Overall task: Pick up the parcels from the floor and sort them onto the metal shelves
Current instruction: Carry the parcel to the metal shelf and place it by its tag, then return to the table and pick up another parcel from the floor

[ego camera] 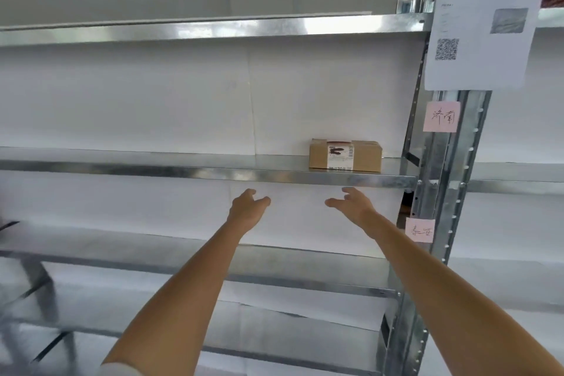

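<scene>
A small brown cardboard parcel [345,155] with a white printed label lies flat on the middle metal shelf [183,171], toward its right end. Both my arms reach forward just below that shelf's front edge. My left hand [248,206] is open, fingers spread, below and left of the parcel. My right hand [352,201] is also open and holds nothing, directly under the parcel's spot. Neither hand touches the parcel or the shelf.
A top shelf [213,28] and lower shelves [274,279] run across the view. The upright post [442,192] at right carries two pink handwritten notes [441,116] and a white sheet with a QR code [476,18]. Another shelf bay continues to the right.
</scene>
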Action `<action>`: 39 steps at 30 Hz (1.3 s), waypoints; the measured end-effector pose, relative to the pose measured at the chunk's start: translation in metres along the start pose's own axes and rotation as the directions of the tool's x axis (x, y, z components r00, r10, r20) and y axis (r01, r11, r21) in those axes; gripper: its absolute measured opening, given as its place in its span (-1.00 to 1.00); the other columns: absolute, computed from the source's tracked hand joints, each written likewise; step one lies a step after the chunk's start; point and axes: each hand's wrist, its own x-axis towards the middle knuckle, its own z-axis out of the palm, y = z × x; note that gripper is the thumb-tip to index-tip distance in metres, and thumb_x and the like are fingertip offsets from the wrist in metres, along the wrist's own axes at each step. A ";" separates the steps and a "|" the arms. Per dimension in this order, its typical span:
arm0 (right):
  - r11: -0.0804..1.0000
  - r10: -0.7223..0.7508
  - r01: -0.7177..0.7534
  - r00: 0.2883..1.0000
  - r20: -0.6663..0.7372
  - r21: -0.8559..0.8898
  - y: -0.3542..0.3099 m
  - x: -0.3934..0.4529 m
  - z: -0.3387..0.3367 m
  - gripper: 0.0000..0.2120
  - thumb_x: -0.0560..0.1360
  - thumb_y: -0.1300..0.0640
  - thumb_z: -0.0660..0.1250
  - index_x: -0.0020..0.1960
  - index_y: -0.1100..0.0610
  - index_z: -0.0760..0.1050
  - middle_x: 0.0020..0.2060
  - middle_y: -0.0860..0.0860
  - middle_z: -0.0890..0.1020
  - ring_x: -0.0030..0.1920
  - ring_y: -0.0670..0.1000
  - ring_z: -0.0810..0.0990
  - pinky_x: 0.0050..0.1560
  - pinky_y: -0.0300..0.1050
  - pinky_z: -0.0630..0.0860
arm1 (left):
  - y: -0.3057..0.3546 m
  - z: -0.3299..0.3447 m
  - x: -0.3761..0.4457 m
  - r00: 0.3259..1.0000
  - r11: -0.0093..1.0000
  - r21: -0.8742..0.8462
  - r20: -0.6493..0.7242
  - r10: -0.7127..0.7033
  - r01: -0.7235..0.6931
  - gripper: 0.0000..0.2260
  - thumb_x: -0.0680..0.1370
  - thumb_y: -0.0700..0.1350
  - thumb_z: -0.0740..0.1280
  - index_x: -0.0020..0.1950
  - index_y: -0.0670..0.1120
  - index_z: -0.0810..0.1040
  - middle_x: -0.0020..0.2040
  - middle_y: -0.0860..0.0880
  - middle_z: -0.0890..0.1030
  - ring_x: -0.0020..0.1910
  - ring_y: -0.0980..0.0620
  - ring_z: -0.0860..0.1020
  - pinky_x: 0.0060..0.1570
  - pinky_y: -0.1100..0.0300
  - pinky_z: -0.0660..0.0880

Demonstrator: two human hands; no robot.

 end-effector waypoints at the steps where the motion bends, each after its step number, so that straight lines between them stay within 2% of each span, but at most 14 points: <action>1: 1.000 -0.014 0.014 1.000 0.028 -0.006 -0.006 -0.004 0.014 -0.31 0.45 0.02 0.40 0.48 0.15 0.21 0.45 0.16 0.32 0.41 0.16 0.35 0.35 -0.02 0.32 | -0.007 -0.014 -0.006 1.000 1.000 0.008 -0.025 -0.012 0.012 -0.47 0.53 -0.02 0.25 0.49 -0.10 0.28 0.37 -0.15 0.45 0.32 -0.15 0.44 0.23 0.10 0.38; 7: 0.995 -0.093 0.098 0.972 0.215 -0.016 -0.055 -0.031 0.121 -0.36 0.45 0.03 0.40 0.45 0.15 0.25 0.43 0.15 0.35 0.39 0.14 0.38 0.32 -0.06 0.33 | -0.063 -0.110 -0.034 0.977 0.991 0.050 -0.183 -0.110 0.121 -0.51 0.58 -0.04 0.21 0.49 -0.13 0.26 0.47 -0.16 0.35 0.40 -0.17 0.37 0.33 0.03 0.34; 12: 0.979 -0.168 0.201 0.907 0.386 -0.044 -0.099 -0.058 0.232 -0.35 0.45 0.04 0.40 0.46 0.14 0.25 0.42 0.15 0.36 0.39 0.13 0.39 0.34 -0.06 0.34 | -0.119 -0.203 -0.055 0.930 0.974 0.052 -0.311 -0.195 0.221 -0.52 0.58 -0.05 0.21 0.48 -0.13 0.28 0.46 -0.17 0.35 0.39 -0.17 0.38 0.35 0.01 0.34; 14: 0.967 -0.199 0.250 0.872 0.448 -0.056 -0.120 -0.072 0.282 -0.35 0.45 0.03 0.40 0.46 0.14 0.25 0.42 0.15 0.36 0.38 0.13 0.39 0.33 -0.06 0.35 | -0.143 -0.244 -0.064 0.898 0.962 0.051 -0.374 -0.232 0.270 -0.52 0.57 -0.06 0.21 0.49 -0.12 0.28 0.42 -0.17 0.39 0.28 -0.15 0.46 0.24 0.07 0.41; 16: 0.954 -0.226 0.293 0.833 0.506 -0.057 -0.142 -0.087 0.331 -0.34 0.45 0.02 0.39 0.47 0.13 0.23 0.42 0.13 0.36 0.38 0.12 0.39 0.33 -0.07 0.35 | -0.169 -0.285 -0.075 0.873 0.949 0.058 -0.414 -0.259 0.309 -0.50 0.56 -0.06 0.22 0.50 -0.11 0.26 0.34 -0.18 0.45 0.00 -0.06 0.52 -0.04 0.17 0.46; 17: 0.947 -0.239 0.315 0.810 0.535 -0.055 -0.153 -0.095 0.355 -0.34 0.46 0.02 0.38 0.47 0.13 0.23 0.43 0.13 0.35 0.39 0.12 0.39 0.33 -0.07 0.35 | -0.183 -0.305 -0.082 0.865 0.942 0.072 -0.425 -0.268 0.328 -0.48 0.56 -0.05 0.22 0.51 -0.11 0.25 0.30 -0.18 0.48 -0.07 -0.04 0.52 -0.10 0.18 0.46; 18: 0.941 -0.248 0.336 0.785 0.567 -0.053 -0.164 -0.105 0.379 -0.34 0.46 0.02 0.38 0.47 0.14 0.22 0.43 0.12 0.34 0.39 0.13 0.38 0.34 -0.07 0.34 | -0.196 -0.326 -0.090 0.855 0.933 0.088 -0.436 -0.280 0.350 -0.48 0.56 -0.04 0.22 0.50 -0.11 0.25 0.27 -0.17 0.50 -0.01 -0.06 0.54 -0.05 0.16 0.47; 20: 0.925 -0.268 0.376 0.732 0.626 -0.045 -0.184 -0.124 0.426 -0.34 0.47 0.02 0.37 0.48 0.15 0.20 0.44 0.12 0.33 0.40 0.13 0.36 0.34 -0.08 0.34 | -0.224 -0.366 -0.106 0.827 0.911 0.102 -0.468 -0.312 0.401 -0.50 0.56 -0.01 0.22 0.48 -0.14 0.28 0.34 -0.19 0.49 0.23 -0.17 0.51 0.21 0.05 0.48; 21: 0.916 -0.280 0.399 0.707 0.649 -0.040 -0.194 -0.134 0.448 -0.33 0.47 0.01 0.37 0.48 0.14 0.20 0.44 0.11 0.33 0.40 0.13 0.36 0.33 -0.08 0.34 | -0.236 -0.385 -0.114 0.810 0.901 0.102 -0.487 -0.325 0.423 -0.50 0.56 -0.01 0.22 0.47 -0.15 0.30 0.34 -0.21 0.49 0.27 -0.20 0.50 0.26 -0.01 0.46; 26: 0.872 -0.313 0.490 0.584 0.749 -0.017 -0.237 -0.184 0.546 -0.31 0.47 0.03 0.35 0.50 0.15 0.15 0.46 0.12 0.30 0.42 0.13 0.34 0.34 -0.08 0.33 | -0.294 -0.469 -0.159 0.716 0.839 0.102 -0.581 -0.386 0.535 -0.47 0.53 0.03 0.24 0.48 -0.08 0.28 0.31 -0.18 0.52 0.20 -0.17 0.54 0.20 0.00 0.51; 30: 0.826 -0.320 0.564 0.476 0.819 -0.005 -0.263 -0.225 0.611 -0.34 0.47 0.05 0.34 0.49 0.19 0.18 0.43 0.14 0.34 0.39 0.13 0.37 0.30 -0.08 0.35 | -0.334 -0.522 -0.194 0.640 0.782 0.090 -0.635 -0.433 0.617 -0.46 0.50 0.11 0.23 0.47 -0.01 0.30 0.36 -0.09 0.49 0.25 -0.14 0.51 0.21 0.02 0.49; 35: 0.750 -0.323 0.661 0.342 0.882 0.019 -0.288 -0.265 0.683 -0.28 0.45 -0.02 0.33 0.50 0.17 0.15 0.44 0.14 0.32 0.39 0.15 0.37 0.34 -0.01 0.37 | -0.374 -0.572 -0.225 0.540 0.698 0.058 -0.680 -0.496 0.714 -0.46 0.52 0.08 0.25 0.47 -0.08 0.31 0.41 -0.14 0.44 0.36 -0.17 0.43 0.30 0.02 0.42; 37: 0.725 -0.327 0.688 0.295 0.898 0.038 -0.297 -0.276 0.713 -0.27 0.46 -0.01 0.32 0.52 0.18 0.12 0.47 0.14 0.28 0.43 0.15 0.32 0.35 -0.01 0.34 | -0.391 -0.590 -0.229 0.498 0.669 0.031 -0.695 -0.520 0.742 -0.46 0.51 0.06 0.25 0.46 -0.08 0.31 0.40 -0.14 0.44 0.35 -0.17 0.43 0.30 0.02 0.42; 39: 0.702 -0.322 0.710 0.247 0.914 0.055 -0.306 -0.285 0.744 -0.28 0.47 -0.02 0.32 0.51 0.18 0.13 0.45 0.15 0.30 0.40 0.16 0.36 0.32 -0.01 0.37 | -0.407 -0.608 -0.231 0.462 0.659 -0.005 -0.710 -0.531 0.752 -0.46 0.51 0.07 0.26 0.45 -0.09 0.32 0.39 -0.15 0.45 0.33 -0.17 0.45 0.29 0.00 0.43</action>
